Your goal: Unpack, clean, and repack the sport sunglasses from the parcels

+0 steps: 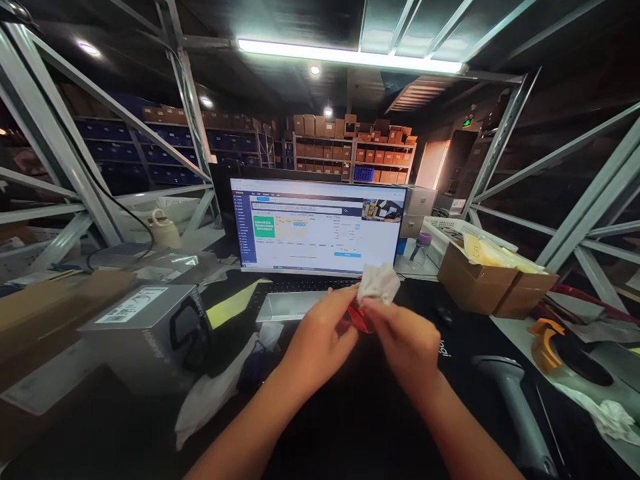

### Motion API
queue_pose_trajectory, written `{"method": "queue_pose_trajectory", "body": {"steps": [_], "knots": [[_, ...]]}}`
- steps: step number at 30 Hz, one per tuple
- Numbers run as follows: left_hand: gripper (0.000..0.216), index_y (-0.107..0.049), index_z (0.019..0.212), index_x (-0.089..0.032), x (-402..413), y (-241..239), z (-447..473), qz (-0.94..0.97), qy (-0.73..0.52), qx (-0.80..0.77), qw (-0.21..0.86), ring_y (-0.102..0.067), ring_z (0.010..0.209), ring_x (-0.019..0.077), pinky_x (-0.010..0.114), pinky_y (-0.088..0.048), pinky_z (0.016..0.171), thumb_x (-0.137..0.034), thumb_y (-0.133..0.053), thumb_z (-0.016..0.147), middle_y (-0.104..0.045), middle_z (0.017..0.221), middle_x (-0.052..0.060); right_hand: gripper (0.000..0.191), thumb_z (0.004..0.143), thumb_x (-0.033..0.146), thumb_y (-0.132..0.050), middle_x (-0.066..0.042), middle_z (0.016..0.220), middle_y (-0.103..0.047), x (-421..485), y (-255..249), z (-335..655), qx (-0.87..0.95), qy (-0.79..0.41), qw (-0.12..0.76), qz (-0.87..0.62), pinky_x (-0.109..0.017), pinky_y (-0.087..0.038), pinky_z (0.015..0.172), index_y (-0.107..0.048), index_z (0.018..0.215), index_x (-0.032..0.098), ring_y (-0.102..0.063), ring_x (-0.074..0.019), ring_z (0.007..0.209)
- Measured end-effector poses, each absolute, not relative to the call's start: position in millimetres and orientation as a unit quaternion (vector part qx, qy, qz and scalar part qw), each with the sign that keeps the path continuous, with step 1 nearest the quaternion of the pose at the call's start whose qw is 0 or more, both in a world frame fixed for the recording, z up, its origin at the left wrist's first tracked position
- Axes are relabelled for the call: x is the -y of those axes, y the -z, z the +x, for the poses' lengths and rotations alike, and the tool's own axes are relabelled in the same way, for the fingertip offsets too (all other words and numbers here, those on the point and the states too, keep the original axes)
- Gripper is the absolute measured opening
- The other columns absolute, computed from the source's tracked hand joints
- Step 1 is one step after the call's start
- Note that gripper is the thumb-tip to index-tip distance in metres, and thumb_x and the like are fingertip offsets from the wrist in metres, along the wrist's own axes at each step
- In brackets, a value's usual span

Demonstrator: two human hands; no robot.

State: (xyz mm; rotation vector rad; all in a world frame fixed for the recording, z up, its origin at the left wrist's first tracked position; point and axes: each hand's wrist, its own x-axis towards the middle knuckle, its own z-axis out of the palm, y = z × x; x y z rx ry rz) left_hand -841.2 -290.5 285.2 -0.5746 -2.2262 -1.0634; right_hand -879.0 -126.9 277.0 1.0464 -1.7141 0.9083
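Observation:
My left hand [320,337] and my right hand [403,340] meet over the dark desk [350,427], just in front of the monitor [317,223]. Between them is a small red object [357,317], pinched by the fingers of my left hand. My right hand holds a crumpled white tissue [379,281] against the top of the red object. The red object is mostly hidden by fingers, so its shape is unclear.
A keyboard [300,285] and a grey metal tray [287,305] lie under the monitor. A grey box [137,330] stands at left, an open cardboard box [483,280] at right. A barcode scanner [515,407] lies at lower right, an orange tape dispenser [547,343] beyond it.

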Motion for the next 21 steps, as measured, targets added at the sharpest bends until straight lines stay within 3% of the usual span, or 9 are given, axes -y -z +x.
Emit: {"method": "queue_pose_trajectory", "body": {"steps": [4,9,13,17,21], "knots": [[0.056,-0.058,0.134,-0.021,288.3,-282.3,-843.7,-0.203,0.399,0.842,0.301,-0.060,0.126,0.0266,0.049,-0.044,0.113,-0.004,-0.052,0.081,-0.064,0.137,0.009,0.029,0.094,0.010,-0.059,-0.006,0.104,-0.079,128.5,-277.0,-876.9,0.718,-0.385,0.460,0.353,-0.027,-0.063,0.078,-0.070,0.117,0.024,-0.077,-0.0198,0.088],[0.043,-0.060,0.132,-0.025,291.9,-289.1,-841.7,-0.214,0.405,0.834,0.307,-0.064,0.118,0.0262,0.055,-0.036,0.117,-0.015,-0.053,0.091,-0.067,0.131,0.009,0.034,0.089,0.000,-0.052,-0.011,0.097,-0.079,147.7,-275.6,-846.5,0.693,-0.293,0.469,0.463,-0.033,-0.059,0.095,-0.070,0.116,0.013,-0.077,-0.0209,0.087],[0.052,-0.054,0.135,-0.023,293.7,-285.2,-844.6,-0.239,0.363,0.837,0.332,-0.064,0.120,0.0243,0.058,-0.026,0.122,-0.007,-0.052,0.086,-0.066,0.133,0.008,0.036,0.090,0.007,-0.056,-0.009,0.111,-0.077,131.9,-283.0,-859.2,0.700,-0.366,0.419,0.448,-0.030,-0.056,0.099,-0.068,0.123,0.015,-0.075,-0.0191,0.098],[0.057,-0.051,0.137,-0.022,292.6,-277.0,-850.6,-0.222,0.349,0.837,0.358,-0.061,0.125,0.0237,0.061,-0.024,0.122,-0.003,-0.049,0.082,-0.064,0.136,0.007,0.038,0.095,0.014,-0.053,-0.007,0.119,-0.075,110.2,-286.6,-887.5,0.720,-0.429,0.372,0.399,-0.029,-0.059,0.090,-0.067,0.130,0.020,-0.073,-0.0196,0.105],[0.054,-0.054,0.135,-0.024,291.4,-277.5,-851.7,-0.191,0.394,0.826,0.353,-0.061,0.125,0.0238,0.061,-0.021,0.123,-0.006,-0.050,0.084,-0.065,0.135,0.006,0.025,0.089,0.021,-0.066,-0.004,0.105,-0.079,98.0,-287.9,-911.0,0.703,-0.595,0.258,0.293,-0.028,-0.060,0.085,-0.077,0.111,0.024,-0.075,-0.0193,0.096]]}}
